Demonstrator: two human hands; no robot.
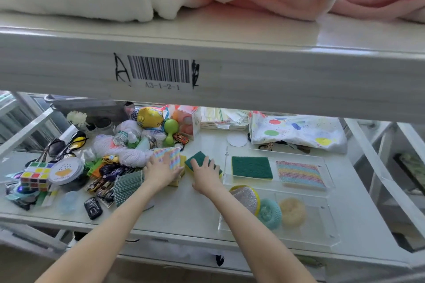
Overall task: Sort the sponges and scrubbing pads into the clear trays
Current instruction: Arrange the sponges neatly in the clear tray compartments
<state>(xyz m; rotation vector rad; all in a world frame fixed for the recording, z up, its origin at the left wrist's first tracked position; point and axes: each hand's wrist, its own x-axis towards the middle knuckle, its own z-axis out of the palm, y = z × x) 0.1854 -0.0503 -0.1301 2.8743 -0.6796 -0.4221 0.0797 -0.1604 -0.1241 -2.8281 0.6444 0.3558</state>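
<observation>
My left hand (161,171) lies flat on a rainbow-striped scrubbing pad (171,155) stacked over a yellow sponge (183,160). My right hand (205,173) rests on a green-topped yellow sponge (198,158) just left of the trays. The far clear tray (322,164) holds a green-and-yellow sponge (251,167) and a rainbow pad (300,174). The near clear tray (322,232) holds a silver scrubber (246,197), a teal scourer (270,212) and a tan scourer (293,211). A green striped pad (127,186) lies by my left forearm.
A heap of toys, toy cars, sunglasses (66,145), a puzzle cube (34,178), yarn and bottles crowds the left of the shelf. A dotted white bag (299,132) sits at the back right. The upper shelf beam (207,71) hangs low above, with towels on top.
</observation>
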